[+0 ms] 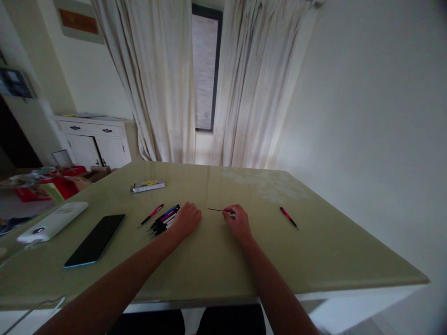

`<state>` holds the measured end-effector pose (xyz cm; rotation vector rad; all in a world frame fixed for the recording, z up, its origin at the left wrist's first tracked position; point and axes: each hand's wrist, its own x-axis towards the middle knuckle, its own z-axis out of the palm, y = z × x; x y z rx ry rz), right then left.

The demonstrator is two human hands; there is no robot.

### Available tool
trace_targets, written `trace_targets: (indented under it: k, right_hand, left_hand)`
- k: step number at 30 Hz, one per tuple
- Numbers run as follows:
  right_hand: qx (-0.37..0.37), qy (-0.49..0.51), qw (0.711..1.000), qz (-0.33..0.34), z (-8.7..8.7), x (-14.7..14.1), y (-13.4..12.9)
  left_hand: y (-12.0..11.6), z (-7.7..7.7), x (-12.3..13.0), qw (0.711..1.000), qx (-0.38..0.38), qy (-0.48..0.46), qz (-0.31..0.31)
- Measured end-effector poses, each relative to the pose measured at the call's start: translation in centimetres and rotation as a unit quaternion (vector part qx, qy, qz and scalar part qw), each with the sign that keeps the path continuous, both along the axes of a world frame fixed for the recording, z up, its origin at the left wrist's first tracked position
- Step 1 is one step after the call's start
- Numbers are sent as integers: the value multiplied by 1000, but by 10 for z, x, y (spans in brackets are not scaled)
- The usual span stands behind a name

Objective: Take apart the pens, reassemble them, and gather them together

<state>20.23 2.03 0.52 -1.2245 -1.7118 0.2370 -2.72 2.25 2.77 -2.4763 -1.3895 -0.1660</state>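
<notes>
A thin dark stick, perhaps a pen refill (pixel 215 210), points left from the pinched fingertips of my right hand (pixel 237 220). My left hand (pixel 187 219) rests on the table with its fingers curled, just right of a bundle of pens (pixel 164 220) in black, blue, purple and white. What the left fingers hold, if anything, is hidden. One red and black pen (pixel 151 215) lies left of the bundle. Another red and black pen (pixel 289 218) lies apart, to the right of my right hand.
On the green table (pixel 216 270), a black phone (pixel 95 240) and a white device (pixel 54 222) with a cable lie at the left. A small box (pixel 148 186) sits farther back. Behind the table are curtains (pixel 167 83) and a white cabinet (pixel 96 139).
</notes>
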Motion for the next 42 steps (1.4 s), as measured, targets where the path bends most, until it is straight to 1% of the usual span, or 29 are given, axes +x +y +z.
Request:
trace_targets:
  k: [6, 9, 11, 13, 15, 18, 22, 25, 28, 30, 33, 35, 37, 42]
  right_hand:
    - [3, 14, 1000, -10, -1, 0, 1]
    - [2, 29, 1000, -5, -4, 2, 3]
    - [-5, 44, 999, 0, -4, 2, 4]
    - [-14, 55, 998, 12, -3, 2, 4]
    - [-20, 61, 997, 33, 0, 0, 2]
    - [-27, 64, 995, 66, 3, -3, -1]
    - [-44, 80, 993, 79, 2, -2, 0]
    - [-57, 101, 991, 64, 0, 2, 4]
    - [-56, 119, 990, 47, 1, 6, 5]
    - [-67, 131, 988, 40, 1, 7, 5]
    - [-103, 159, 981, 49, 1, 4, 3]
    - [-117, 188, 973, 66, 1, 1, 3]
    - [-123, 223, 964, 82, 1, -1, 3]
    - [-144, 309, 934, 109, 6, -3, 0]
  left_hand:
    - [1, -8, -15, 997, 19, -59, 36]
    - [-1, -9, -17, 995, 4, -94, 31]
    - [-2, -8, -16, 989, -10, -145, 31]
    - [-2, -7, -12, 973, -23, -226, 33]
    - [-2, -5, -6, 950, -31, -311, 25]
    - [-2, -5, 4, 917, -52, -396, -3]
    - [-4, -8, 8, 882, -82, -464, -4]
    - [-5, -11, 0, 866, -77, -494, 22]
    - [-5, -15, -10, 853, -95, -510, 50]
    - [-6, -18, -12, 864, -100, -491, 51]
    - [-10, -21, -8, 904, -76, -419, 24]
    - [-13, -21, -4, 926, -62, -372, 7]
    - [-16, -21, -1, 936, -62, -346, 5]
    - [-19, -23, -1, 942, -63, -328, 18]
